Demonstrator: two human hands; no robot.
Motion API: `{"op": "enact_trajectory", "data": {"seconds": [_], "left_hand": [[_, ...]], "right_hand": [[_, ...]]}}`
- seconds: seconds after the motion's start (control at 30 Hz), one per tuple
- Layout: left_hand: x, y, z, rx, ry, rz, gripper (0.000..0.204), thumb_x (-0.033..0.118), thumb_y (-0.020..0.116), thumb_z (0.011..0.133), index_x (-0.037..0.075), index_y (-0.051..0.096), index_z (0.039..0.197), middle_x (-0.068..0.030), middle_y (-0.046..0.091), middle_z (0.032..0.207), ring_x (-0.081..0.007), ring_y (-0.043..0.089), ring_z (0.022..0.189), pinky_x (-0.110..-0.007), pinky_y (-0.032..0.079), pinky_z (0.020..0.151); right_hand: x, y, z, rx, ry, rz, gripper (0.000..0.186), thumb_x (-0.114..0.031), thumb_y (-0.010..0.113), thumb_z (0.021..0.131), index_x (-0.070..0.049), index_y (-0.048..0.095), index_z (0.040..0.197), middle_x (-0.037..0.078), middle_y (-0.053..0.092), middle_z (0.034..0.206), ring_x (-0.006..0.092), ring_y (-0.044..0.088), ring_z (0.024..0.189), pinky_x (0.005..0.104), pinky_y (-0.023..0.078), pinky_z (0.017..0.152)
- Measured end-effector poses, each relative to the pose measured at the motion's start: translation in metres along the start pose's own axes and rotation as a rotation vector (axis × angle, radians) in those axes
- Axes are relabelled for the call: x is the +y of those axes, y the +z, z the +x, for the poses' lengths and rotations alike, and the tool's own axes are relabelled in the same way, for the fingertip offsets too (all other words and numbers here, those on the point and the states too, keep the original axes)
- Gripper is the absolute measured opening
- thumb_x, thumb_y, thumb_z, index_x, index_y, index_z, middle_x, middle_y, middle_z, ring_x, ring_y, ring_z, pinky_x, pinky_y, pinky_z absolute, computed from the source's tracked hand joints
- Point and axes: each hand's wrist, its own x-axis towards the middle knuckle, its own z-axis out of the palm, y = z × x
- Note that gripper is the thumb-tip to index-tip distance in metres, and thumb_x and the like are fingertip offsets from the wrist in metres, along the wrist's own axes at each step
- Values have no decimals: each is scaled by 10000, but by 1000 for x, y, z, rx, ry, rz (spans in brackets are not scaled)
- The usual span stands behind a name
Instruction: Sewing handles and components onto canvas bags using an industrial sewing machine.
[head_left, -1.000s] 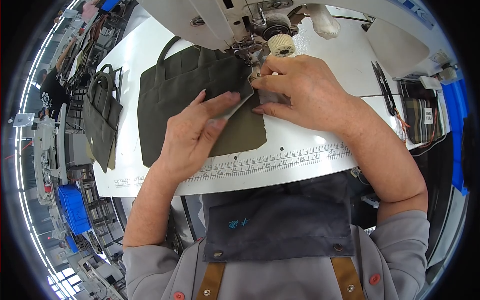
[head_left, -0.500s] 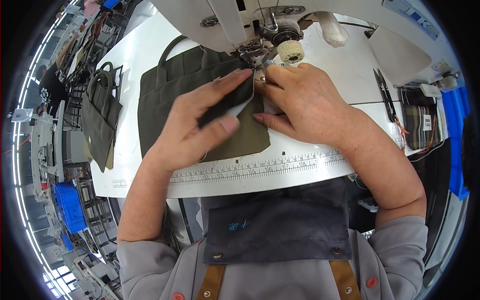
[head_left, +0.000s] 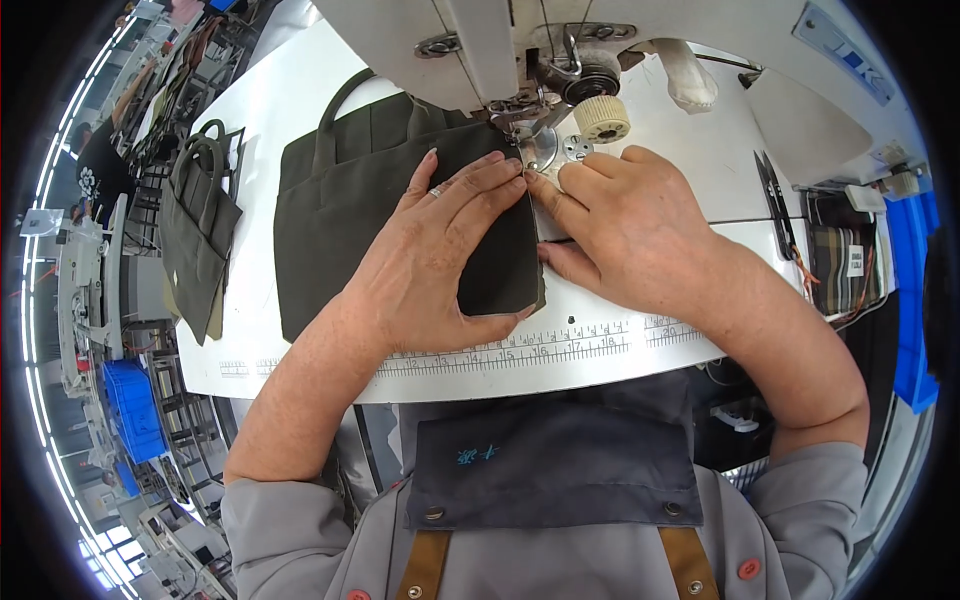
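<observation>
A dark olive fabric bag panel (head_left: 330,230) with a loop handle lies flat on the white sewing table, its right edge at the needle area of the sewing machine (head_left: 515,125). My left hand (head_left: 440,245) rests on the panel with fingers and thumb stretched out, a ring on one finger. At the right edge of the cloth, close below the presser foot, my right hand (head_left: 625,225) has its thumb and forefinger bent at the seam. Whether the right fingertips pinch the edge or only press beside it is hard to make out.
Another olive bag piece (head_left: 200,230) hangs over the table's left side. Black thread snips (head_left: 775,205) lie at the right, beside a plaid cloth (head_left: 845,265). A printed ruler (head_left: 590,345) runs along the front edge. Blue bins (head_left: 135,410) stand at the far left.
My left hand has come down flat onto the cloth and moved right. The lifted upper layer now lies down over the lighter olive layer. My right hand has shifted slightly right and down.
</observation>
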Motion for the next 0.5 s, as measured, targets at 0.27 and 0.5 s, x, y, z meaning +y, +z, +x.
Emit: {"op": "enact_trajectory", "data": {"seconds": [0.27,0.5], "left_hand": [[1,2,0,29,2,36,935,344,849,659,30,513,1472,-150,474,1558,-325,422,1495,-594,204,1260],[-5,5,-5,58,40,-12,908,266,843,639,18,535,1457,-158,516,1516,-328,451,1477,-578,281,1248]], "right_hand": [[3,0,-1,81,65,136,443,-339,802,798,-56,692,1121,63,596,893,243,645,817,390,487,684],[5,-4,1,37,58,164,461,-339,791,819,-56,697,1171,68,589,942,247,641,837,401,495,694]]}}
